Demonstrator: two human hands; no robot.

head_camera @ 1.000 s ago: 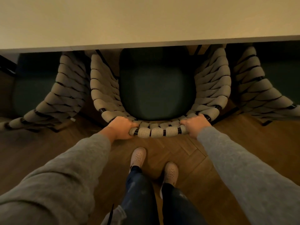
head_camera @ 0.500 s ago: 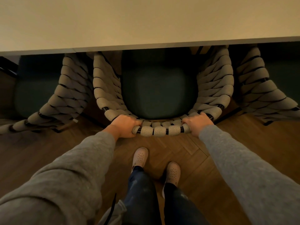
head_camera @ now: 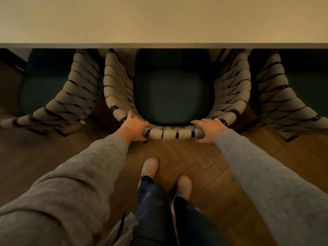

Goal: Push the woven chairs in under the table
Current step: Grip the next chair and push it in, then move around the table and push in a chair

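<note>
The middle woven chair [head_camera: 170,134] stands straight ahead, with its dark green seat partly under the pale table [head_camera: 159,20]. My left hand [head_camera: 134,127] rests on the left end of its curved back rail, index finger stretched out along the weave. On the right end of the same rail lies my right hand [head_camera: 210,129], fingers spread and loosened over the top, thumb below. Neither hand grips the rail tightly.
Two more woven chairs flank it, the left chair [head_camera: 71,96] and the right chair [head_camera: 278,96], both tucked partly under the table edge. My feet in light shoes [head_camera: 150,166] stand on the wooden herringbone floor [head_camera: 204,162] just behind the middle chair.
The middle chair has slid a little further under the table. Both hands, which gripped the back rail before, have loosened with fingers now stretched out.
</note>
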